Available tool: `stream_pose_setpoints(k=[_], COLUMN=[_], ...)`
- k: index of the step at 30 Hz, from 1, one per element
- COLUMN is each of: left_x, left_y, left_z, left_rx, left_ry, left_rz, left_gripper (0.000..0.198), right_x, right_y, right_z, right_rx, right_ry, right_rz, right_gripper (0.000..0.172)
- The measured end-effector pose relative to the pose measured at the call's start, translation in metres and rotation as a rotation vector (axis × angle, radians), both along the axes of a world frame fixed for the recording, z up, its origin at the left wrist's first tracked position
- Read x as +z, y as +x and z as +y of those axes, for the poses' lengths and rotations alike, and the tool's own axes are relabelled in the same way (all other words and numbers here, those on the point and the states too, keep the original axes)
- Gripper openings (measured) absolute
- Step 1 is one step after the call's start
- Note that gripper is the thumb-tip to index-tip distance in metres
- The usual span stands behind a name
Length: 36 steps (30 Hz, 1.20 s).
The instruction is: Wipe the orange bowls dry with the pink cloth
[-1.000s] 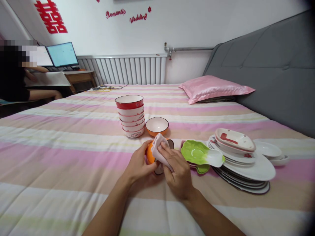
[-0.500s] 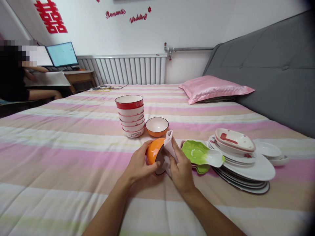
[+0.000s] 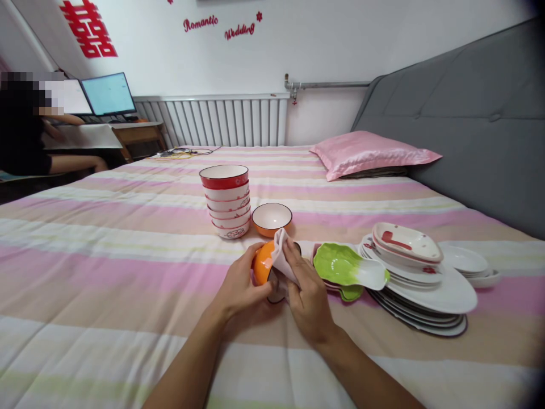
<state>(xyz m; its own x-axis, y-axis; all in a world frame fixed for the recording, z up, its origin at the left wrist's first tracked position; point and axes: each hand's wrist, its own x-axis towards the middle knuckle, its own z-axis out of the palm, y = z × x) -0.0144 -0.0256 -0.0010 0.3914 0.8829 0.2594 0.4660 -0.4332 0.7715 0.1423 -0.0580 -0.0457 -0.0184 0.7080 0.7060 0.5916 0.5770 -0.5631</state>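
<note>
My left hand (image 3: pixel 242 284) grips an orange bowl (image 3: pixel 263 262) with a dark rim, tilted on its side with its mouth toward the right. My right hand (image 3: pixel 309 295) is closed on a pale pink cloth (image 3: pixel 281 258), which lies over the bowl's rim and partly inside it. Both hands hide much of the bowl's inside. Just beyond them a second orange bowl (image 3: pixel 272 218), white inside, stands upright. To its left rises a stack of white and red bowls (image 3: pixel 229 207). Right of my right hand lie green leaf-shaped dishes (image 3: pixel 340 265).
Stacked plates (image 3: pixel 455 289) with rectangular red-patterned dishes (image 3: pixel 409 243) on top lie to the right, beside small white dishes (image 3: pixel 464 260). A pink pillow (image 3: pixel 370 153) rests near the grey headboard (image 3: pixel 460 102). Cables (image 3: pixel 187 152) lie at the far edge. A person (image 3: pixel 25 130) sits at a desk, left.
My right hand and the cloth have shifted slightly left over the bowl's rim, covering more of its orange outside. My left hand keeps its hold.
</note>
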Motion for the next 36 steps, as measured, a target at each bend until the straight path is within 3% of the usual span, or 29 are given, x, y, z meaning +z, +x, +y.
stream_pose_setpoints(k=[10, 24, 36], left_x=[-0.0006, 0.0016, -0.0003], left_y=[0.0012, 0.0005, -0.0027], left_z=[0.0004, -0.0012, 0.0007], left_rx=[-0.007, -0.016, -0.044], left_ry=[0.010, 0.005, 0.025], left_rz=[-0.015, 0.020, 0.035], left_gripper=[0.065, 0.061, 0.063], right_x=[0.0027, 0.0010, -0.0038], right_y=[-0.0014, 0.0011, 0.0025], right_z=[-0.0020, 0.0025, 0.0062], right_rx=[-0.002, -0.016, -0.068], right_ry=[0.050, -0.044, -0.086], right_rz=[-0.059, 0.077, 0.132], right_gripper=[0.063, 0.072, 0.065])
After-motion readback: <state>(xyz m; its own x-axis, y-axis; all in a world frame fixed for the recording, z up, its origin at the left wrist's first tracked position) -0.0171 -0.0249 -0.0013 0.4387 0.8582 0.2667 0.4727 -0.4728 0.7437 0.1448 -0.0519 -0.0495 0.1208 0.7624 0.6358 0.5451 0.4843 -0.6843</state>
